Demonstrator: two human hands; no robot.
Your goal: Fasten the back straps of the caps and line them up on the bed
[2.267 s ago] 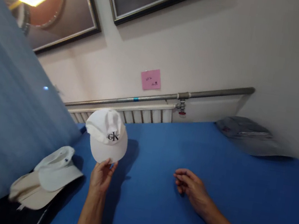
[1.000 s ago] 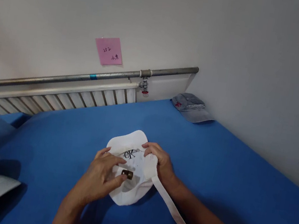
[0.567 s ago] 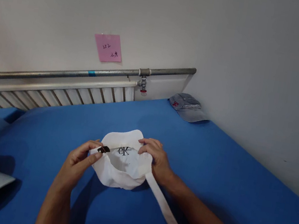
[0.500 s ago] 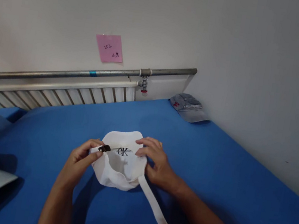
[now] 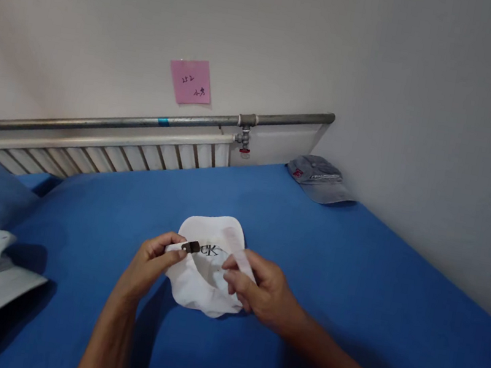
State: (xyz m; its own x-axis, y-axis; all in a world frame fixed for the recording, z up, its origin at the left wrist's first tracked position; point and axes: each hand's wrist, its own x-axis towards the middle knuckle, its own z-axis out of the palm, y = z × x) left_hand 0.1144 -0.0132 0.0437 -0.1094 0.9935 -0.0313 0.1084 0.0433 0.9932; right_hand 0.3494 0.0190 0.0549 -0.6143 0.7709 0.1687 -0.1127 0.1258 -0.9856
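Left hand (image 5: 149, 263) pinches buckle (image 5: 191, 247); right hand (image 5: 257, 285) grips what looks like the strap end of white cap (image 5: 207, 265). Feed it straight, keep the cap flat.

Head view, close, downward, forward

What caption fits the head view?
Left hand pinches white cap's dark buckle; right hand holds its strap.
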